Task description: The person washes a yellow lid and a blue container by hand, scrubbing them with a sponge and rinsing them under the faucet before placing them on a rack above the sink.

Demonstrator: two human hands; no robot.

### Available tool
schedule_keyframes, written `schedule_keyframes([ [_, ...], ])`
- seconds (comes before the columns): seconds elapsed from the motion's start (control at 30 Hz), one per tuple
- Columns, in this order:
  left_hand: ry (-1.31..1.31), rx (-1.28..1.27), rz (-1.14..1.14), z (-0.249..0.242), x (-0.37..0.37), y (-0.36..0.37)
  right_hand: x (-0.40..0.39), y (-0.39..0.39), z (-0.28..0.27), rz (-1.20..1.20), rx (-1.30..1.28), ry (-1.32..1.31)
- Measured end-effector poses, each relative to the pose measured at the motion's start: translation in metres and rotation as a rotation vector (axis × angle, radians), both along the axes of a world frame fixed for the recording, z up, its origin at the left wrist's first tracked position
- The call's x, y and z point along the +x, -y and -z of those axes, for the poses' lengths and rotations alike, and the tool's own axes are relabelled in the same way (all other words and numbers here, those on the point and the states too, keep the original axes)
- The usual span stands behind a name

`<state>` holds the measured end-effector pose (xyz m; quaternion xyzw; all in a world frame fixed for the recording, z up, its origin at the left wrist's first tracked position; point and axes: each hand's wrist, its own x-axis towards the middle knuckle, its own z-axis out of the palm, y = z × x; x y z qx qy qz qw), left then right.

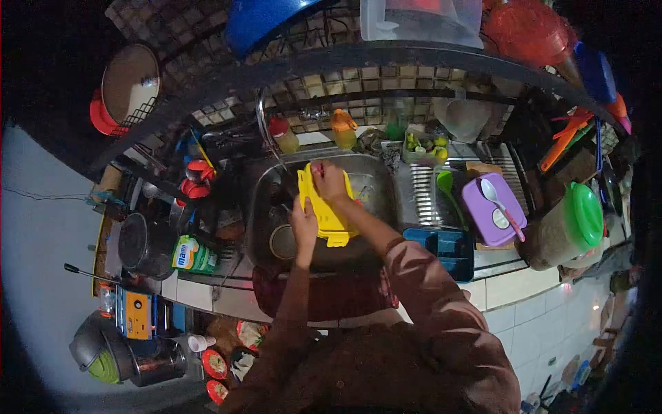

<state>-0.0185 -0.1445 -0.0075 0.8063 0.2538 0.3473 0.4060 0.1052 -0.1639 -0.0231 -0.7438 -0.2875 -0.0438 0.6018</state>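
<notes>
Over the metal sink (386,183) I see a yellow plastic lid (329,219), rectangular with clip flaps along its edges, held tilted. My left hand (304,222) grips its left edge, the thumb on top. Against the upper part of the lid, my right hand (330,183) is closed, with a small reddish bit showing at the fingers; what it holds is too small to tell. Down in the basin, left of my left hand, lies a round dish (282,241). The curved tap (261,117) rises behind the sink.
Right of the sink stand a dark blue divided tray (441,252), a green spoon (445,185) and a purple lunch box (488,214) with a spoon on top. A green soap pouch (196,255) and dark pot (141,241) stand left. A dark shelf (386,54) crosses above.
</notes>
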Motion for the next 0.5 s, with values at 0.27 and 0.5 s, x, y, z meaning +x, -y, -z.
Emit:
schedule_keyframes([
  [0.27, -0.006, 0.015, -0.1, 0.023, -0.002, -0.021, -0.014, -0.012, 0.01, -0.085, -0.138, -0.045],
  [0.5, -0.045, 0.052, -0.11, -0.008, -0.018, -0.007, 0.018, 0.014, 0.001, 0.002, -0.43, -0.287],
])
